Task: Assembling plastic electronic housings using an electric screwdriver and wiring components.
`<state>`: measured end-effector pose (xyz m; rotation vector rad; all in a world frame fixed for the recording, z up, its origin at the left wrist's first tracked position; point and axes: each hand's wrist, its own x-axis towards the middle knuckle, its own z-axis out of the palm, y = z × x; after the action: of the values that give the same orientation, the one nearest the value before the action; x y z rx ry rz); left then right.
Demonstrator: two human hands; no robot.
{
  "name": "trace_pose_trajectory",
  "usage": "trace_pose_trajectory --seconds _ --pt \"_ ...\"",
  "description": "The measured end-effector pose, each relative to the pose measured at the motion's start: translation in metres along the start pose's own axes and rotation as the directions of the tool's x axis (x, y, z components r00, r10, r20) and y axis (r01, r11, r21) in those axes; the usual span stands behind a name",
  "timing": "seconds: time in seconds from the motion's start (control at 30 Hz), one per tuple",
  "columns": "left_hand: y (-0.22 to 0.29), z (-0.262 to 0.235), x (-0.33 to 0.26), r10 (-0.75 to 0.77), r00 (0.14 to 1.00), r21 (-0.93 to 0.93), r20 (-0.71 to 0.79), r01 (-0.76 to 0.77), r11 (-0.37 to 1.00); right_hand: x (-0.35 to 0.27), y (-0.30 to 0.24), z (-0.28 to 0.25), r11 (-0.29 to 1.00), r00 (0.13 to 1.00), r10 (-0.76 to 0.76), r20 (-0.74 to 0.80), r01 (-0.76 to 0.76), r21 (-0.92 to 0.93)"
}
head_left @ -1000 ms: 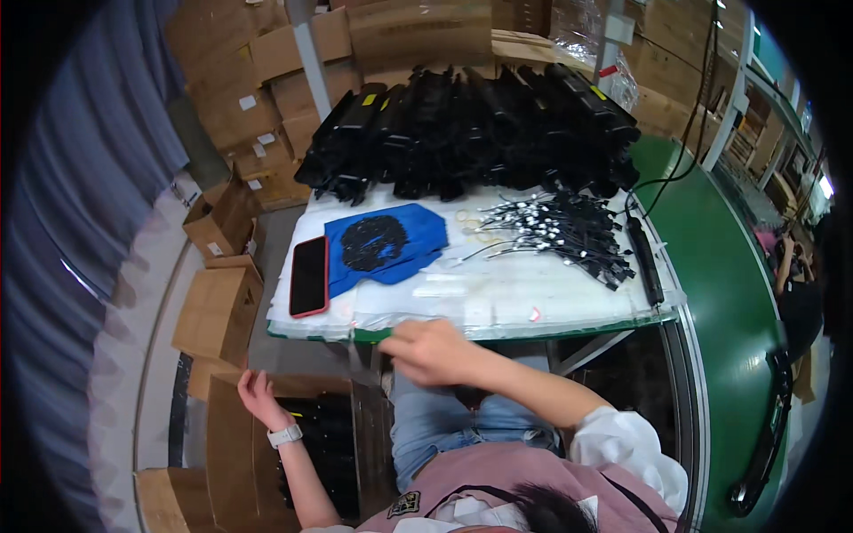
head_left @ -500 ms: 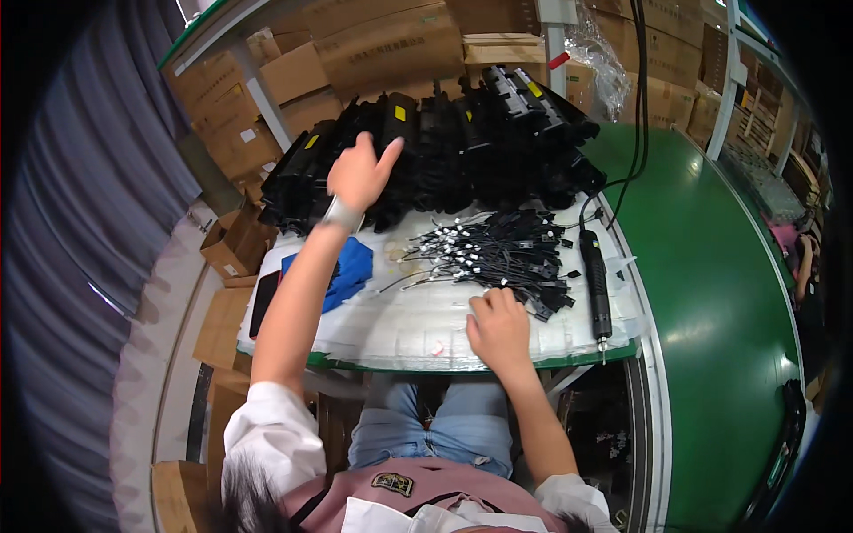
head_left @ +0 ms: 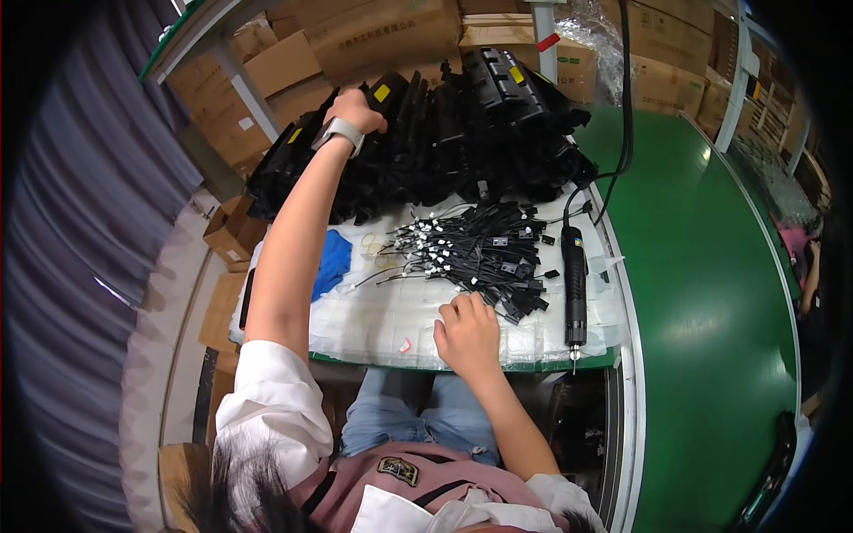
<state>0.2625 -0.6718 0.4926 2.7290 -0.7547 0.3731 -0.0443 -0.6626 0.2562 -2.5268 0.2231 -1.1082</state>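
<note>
My left hand (head_left: 355, 111) reaches out to the pile of long black plastic housings (head_left: 440, 142) at the back of the table. It lies over one near the left of the pile, thumb to the right; the fingertips are hidden, so a grip cannot be made out. On the white padded tabletop my right hand (head_left: 469, 336) rests, fingers loosely bent, thumb apart, with nothing visible in it. Just beyond it spreads a heap of short black cables (head_left: 484, 253) with small white connectors.
A corded electric screwdriver (head_left: 576, 284) lies right of the cables. Crumpled blue cloth (head_left: 332, 262) and thin yellowish rings (head_left: 378, 253) are to their left. A green work surface (head_left: 702, 338) runs along the right. Cardboard boxes (head_left: 382, 40) stack up behind the table, near a shelf post (head_left: 545, 44).
My left hand has moved forward onto the black housings. The right hand stays on the tabletop by the cables, and the whole view has shifted slightly.
</note>
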Motion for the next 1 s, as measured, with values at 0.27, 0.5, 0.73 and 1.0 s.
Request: trace_pose_trajectory --seconds 0.27,0.5,0.73,1.0 --pt "-0.023 -0.033 -0.026 0.046 0.955 0.099 -0.293 -0.017 0.995 0.003 -0.009 -0.001 1.000 1.000 -0.010 0.012 0.010 -0.013" --pt "-0.066 -0.045 -0.098 0.150 0.821 -0.071 -0.551 -0.226 0.972 0.012 -0.014 -0.007 0.988 0.983 0.107 -0.146 -0.089 0.125" --pt "-0.097 -0.024 -0.176 0.056 0.837 -0.431 -0.545 -0.336 0.838 0.085 -0.055 -0.003 0.989 0.979 -0.141 -0.145 0.134 -0.057" --pt "-0.151 0.009 -0.254 0.427 0.819 -0.441 -0.383 -0.569 0.694 0.097 -0.031 -0.026 0.595 0.871 0.380 -0.310 0.026 0.804"
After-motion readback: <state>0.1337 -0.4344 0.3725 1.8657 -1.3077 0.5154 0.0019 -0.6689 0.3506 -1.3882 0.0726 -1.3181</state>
